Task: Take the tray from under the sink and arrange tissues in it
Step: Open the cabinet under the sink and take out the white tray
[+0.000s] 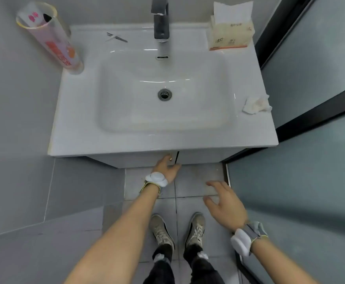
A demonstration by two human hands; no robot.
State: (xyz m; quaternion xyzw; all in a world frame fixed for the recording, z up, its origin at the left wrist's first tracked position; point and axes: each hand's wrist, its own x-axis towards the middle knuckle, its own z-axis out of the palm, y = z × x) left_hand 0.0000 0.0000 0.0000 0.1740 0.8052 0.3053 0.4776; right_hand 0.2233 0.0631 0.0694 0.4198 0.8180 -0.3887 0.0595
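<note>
The left hand (166,168) reaches forward and down to the front of the cabinet (139,160) under the sink (163,140). Its fingers (175,165) curl at the edge of the left door, right beside the dark gap (177,156) between the two doors. A small brass-coloured knob (170,158) shows just above the knuckles, touching or nearly touching the hand. Whether the fingers grip the door edge or only rest on it cannot be told, since the fingertips are hidden under the sink's overhang. A white wrist device (157,178) sits just behind this hand.

The right hand (224,201) hovers over the floor tiles (192,181), nearer the person than the left hand and to its right. Its fingers (213,184) are spread and loosely bent, palm down, holding nothing and touching nothing. A white and grey wrist device (243,238) sits behind it.

The tray is not visible; the cabinet doors look closed apart from the narrow gap.

Well beyond both hands, on the tabletop around the basin, a tissue pack (230,35) stands at the far right corner with one sheet (232,12) sticking up from it. A crumpled tissue (256,104) lies on the right rim, closer to the right hand's side. A clear cup (50,37) with toiletries stands at the far left, and the faucet (161,19) rises at the far middle. A thin small tool (116,37) lies left of the faucet.

Below the hands, two shoes (161,230) stand on the floor.
</note>
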